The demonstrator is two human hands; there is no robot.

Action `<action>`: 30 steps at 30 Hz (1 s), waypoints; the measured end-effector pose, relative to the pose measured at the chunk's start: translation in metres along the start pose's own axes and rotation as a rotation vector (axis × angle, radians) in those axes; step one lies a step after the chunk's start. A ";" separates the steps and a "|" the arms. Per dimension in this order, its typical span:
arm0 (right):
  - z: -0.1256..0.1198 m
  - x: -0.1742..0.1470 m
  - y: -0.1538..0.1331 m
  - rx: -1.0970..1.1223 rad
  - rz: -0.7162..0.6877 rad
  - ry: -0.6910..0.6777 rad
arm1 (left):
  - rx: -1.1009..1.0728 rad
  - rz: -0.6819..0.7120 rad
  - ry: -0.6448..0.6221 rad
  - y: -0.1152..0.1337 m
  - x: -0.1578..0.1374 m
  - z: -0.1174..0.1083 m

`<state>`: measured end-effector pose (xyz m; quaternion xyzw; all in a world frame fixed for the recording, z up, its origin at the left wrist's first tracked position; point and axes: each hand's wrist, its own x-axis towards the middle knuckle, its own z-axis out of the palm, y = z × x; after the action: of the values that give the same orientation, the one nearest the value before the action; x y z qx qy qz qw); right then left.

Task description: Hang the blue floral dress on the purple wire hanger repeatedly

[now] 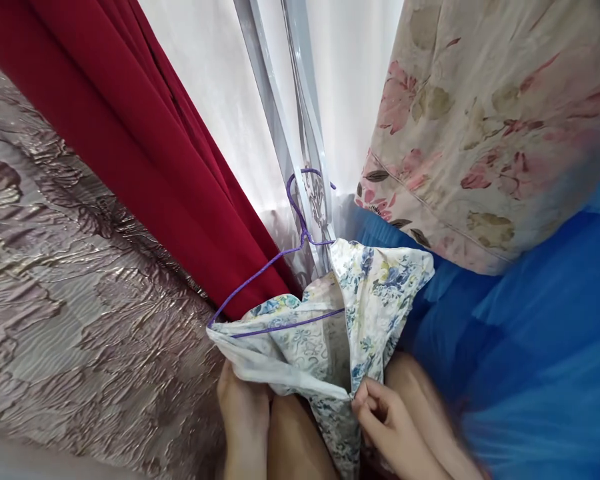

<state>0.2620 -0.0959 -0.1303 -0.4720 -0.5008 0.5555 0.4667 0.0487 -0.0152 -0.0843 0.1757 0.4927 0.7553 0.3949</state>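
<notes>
One floral garment sits on a purple hanger, front edge pinched in the right hand's grip. Left hand: fingers hidden behind cloth, grip undeterminable. Assessment: light, soft, liable to slide; best held at the shoulders.

One left hand, one right hand, one purple hanger and one blue-flowered garment show around lower centre, one red cloth upper left, one pink-flowered cloth upper right, one blue cloth lower right.
</notes>
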 end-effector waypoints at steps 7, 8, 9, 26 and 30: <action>-0.003 0.006 0.027 -0.272 0.013 0.015 | 0.615 0.229 -0.425 -0.037 -0.047 -0.016; -0.001 0.004 0.035 -0.323 0.002 0.020 | 0.643 0.220 -0.493 -0.039 -0.056 -0.016; 0.000 0.003 0.041 -0.360 -0.008 0.023 | 0.640 0.200 -0.545 -0.039 -0.066 -0.015; -0.035 -0.031 -0.063 -0.360 -0.155 0.011 | 0.522 0.484 -0.756 0.002 -0.137 0.022; -0.053 -0.025 -0.089 -0.299 -0.212 -0.230 | 0.577 0.265 -0.899 -0.025 -0.123 -0.002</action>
<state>0.3213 -0.1089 -0.0434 -0.4142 -0.6745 0.4729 0.3870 0.1348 -0.1065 -0.0918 0.6428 0.4363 0.4831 0.4038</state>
